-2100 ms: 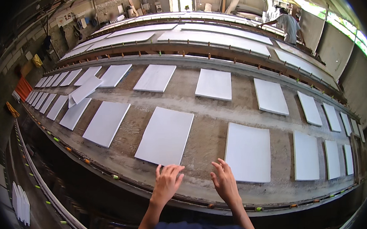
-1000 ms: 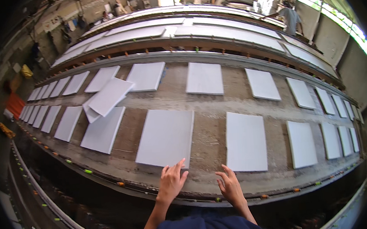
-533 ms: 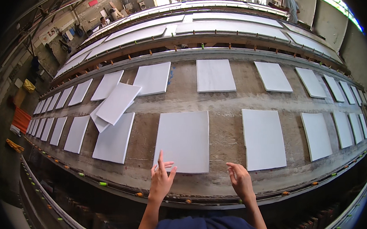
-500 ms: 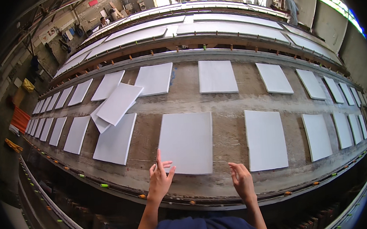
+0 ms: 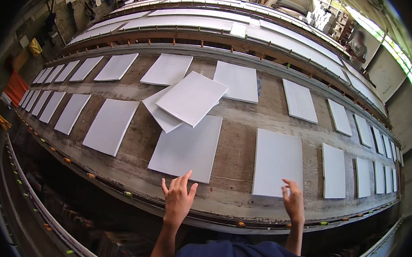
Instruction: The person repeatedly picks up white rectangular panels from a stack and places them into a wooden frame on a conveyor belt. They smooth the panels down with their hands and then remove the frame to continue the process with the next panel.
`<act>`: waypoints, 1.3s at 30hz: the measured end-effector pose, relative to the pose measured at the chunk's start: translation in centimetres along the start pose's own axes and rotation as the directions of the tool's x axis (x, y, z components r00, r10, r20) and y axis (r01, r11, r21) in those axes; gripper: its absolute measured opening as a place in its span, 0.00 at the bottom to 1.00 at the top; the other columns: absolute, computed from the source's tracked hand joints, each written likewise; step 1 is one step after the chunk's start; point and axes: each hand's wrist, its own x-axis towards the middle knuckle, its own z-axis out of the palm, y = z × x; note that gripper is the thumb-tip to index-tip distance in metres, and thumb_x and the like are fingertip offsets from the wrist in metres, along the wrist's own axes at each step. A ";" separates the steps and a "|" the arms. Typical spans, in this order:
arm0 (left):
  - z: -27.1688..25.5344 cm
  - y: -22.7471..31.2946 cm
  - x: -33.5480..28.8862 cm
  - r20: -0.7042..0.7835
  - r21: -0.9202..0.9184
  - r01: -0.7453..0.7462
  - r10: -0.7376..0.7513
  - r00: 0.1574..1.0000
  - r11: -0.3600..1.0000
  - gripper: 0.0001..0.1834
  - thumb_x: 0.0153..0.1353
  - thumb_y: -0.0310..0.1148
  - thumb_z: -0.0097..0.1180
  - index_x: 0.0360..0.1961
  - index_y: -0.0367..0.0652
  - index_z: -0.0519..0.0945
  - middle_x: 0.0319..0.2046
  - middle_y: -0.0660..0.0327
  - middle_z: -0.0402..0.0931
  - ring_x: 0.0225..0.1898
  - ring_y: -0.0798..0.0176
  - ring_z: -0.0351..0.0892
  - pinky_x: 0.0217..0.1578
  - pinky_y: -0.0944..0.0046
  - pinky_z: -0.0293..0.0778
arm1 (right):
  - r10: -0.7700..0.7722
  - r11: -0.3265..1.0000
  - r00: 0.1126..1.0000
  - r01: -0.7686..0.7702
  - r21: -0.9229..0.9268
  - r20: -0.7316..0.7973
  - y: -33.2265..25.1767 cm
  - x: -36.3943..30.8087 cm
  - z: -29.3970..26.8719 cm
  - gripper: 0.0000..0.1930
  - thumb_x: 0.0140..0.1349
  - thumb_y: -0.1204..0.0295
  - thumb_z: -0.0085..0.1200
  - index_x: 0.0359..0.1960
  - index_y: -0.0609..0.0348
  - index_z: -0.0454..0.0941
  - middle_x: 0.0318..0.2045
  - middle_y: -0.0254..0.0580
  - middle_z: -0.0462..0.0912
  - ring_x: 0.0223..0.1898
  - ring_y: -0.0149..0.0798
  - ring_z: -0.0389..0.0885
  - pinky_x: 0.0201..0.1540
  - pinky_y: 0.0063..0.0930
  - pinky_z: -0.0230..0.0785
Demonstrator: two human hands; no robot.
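My left hand is empty, its fingers spread at the near edge of a white paper stack; whether the fingertips touch it I cannot tell. My right hand, also empty with fingers apart and slightly bent, hovers over the lower right corner of another white paper stack. Behind the left-hand stack, two more paper stacks lie askew: the upper one partly covers the lower one, and together they overlap the far edge of the stack by my left hand.
Two rows of similar white stacks run along the long, worn table. Small orange and green pegs line its near edge. Farther tables carry long white sheets. A person stands at the far right; an orange cloth hangs at the left.
The view has turned left, so the table and stacks appear shifted right. My left hand has gone from the middle stack to the one beneath the askew stacks. My right hand now overlaps a stack.
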 end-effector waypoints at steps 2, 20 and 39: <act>-0.6 -1.5 0.1 -0.008 -0.015 0.001 -0.001 1.000 1.000 0.22 0.63 0.42 0.53 0.57 0.49 0.70 0.46 0.64 0.77 0.51 0.60 0.73 0.63 0.38 0.47 | -0.068 0.997 0.997 0.066 0.032 0.047 -3.2 0.6 1.8 0.13 0.62 0.75 0.50 0.48 0.62 0.74 0.44 0.53 0.77 0.47 0.52 0.77 0.50 0.39 0.68; -2.6 -12.9 10.4 -0.091 -0.199 -0.218 0.203 0.975 0.956 0.17 0.60 0.34 0.55 0.50 0.41 0.74 0.49 0.54 0.73 0.56 0.51 0.68 0.60 0.52 0.59 | -0.123 0.616 0.908 -0.246 0.749 0.400 -13.3 6.8 11.4 0.12 0.67 0.73 0.45 0.47 0.67 0.75 0.39 0.46 0.80 0.42 0.36 0.81 0.44 0.28 0.75; 1.0 -19.3 20.2 0.229 -0.184 -0.378 0.413 0.881 0.907 0.29 0.61 0.36 0.54 0.60 0.37 0.62 0.62 0.49 0.55 0.67 0.48 0.48 0.66 0.51 0.50 | 0.444 0.156 0.879 -0.269 0.951 0.176 -23.8 20.1 27.6 0.32 0.56 0.85 0.50 0.63 0.67 0.51 0.45 0.57 0.72 0.40 0.38 0.76 0.42 0.28 0.75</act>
